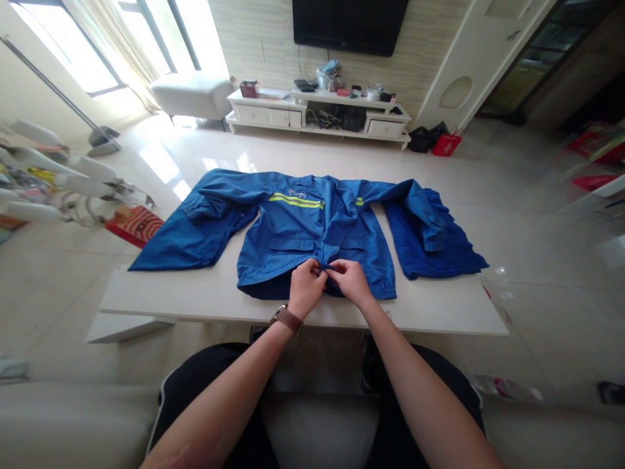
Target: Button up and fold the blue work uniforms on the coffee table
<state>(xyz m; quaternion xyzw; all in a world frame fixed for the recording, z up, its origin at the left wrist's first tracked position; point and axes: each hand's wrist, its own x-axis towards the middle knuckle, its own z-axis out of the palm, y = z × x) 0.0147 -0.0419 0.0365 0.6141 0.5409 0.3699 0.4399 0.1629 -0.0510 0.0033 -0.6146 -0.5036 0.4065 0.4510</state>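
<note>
A blue work jacket [293, 225] with yellow reflective stripes lies spread front side up on a white table [195, 296]. At the middle of its bottom hem, my left hand [308, 283] pinches the cloth by the front opening. Close beside it, my right hand [349, 280] pinches the same part of the hem from the other side. The hem is lifted a little there, and a dark gap shows under it at the left. Whatever small part sits between the fingertips is hidden. A brown-strapped watch is on my left wrist.
More blue cloth [180, 234] lies under the jacket's left-side sleeve, and another blue piece [454, 241] under the right-side one. Beyond the table stand a low white TV cabinet [273, 116] and a grey stool [193, 98]. A red bag [446, 144] rests on the floor.
</note>
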